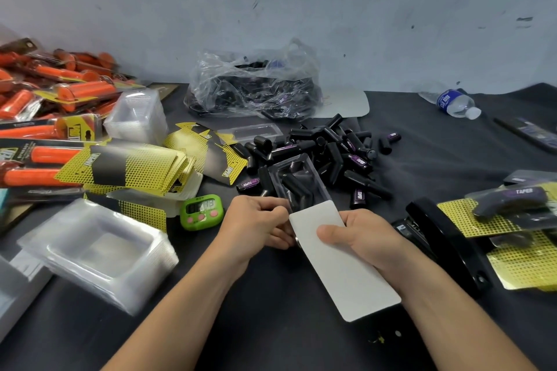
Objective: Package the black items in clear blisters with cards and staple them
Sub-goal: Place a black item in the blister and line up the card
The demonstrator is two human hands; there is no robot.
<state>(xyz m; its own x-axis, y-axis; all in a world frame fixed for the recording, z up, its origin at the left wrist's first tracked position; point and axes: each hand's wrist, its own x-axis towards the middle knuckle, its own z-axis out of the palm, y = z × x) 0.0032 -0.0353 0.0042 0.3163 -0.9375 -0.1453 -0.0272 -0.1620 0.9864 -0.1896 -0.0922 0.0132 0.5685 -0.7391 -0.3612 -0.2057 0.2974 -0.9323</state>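
Note:
A clear blister [297,179] with black items inside is held up over the table, and a white-backed card [340,262] is partly slid into its near end. My left hand [256,227] pinches the blister's near edge where the card enters. My right hand [358,238] grips the card with the thumb on top. A loose pile of black items [331,150] lies just behind. A black stapler [443,238] rests to the right of my right hand.
Stacks of clear blisters [99,250] and yellow-black cards [132,167] lie left, with a green timer [201,211] near them. Orange packaged goods [45,93] fill the far left. A plastic bag of black items [256,84] sits at the back, finished packs [512,214] and a water bottle [452,102] on the right.

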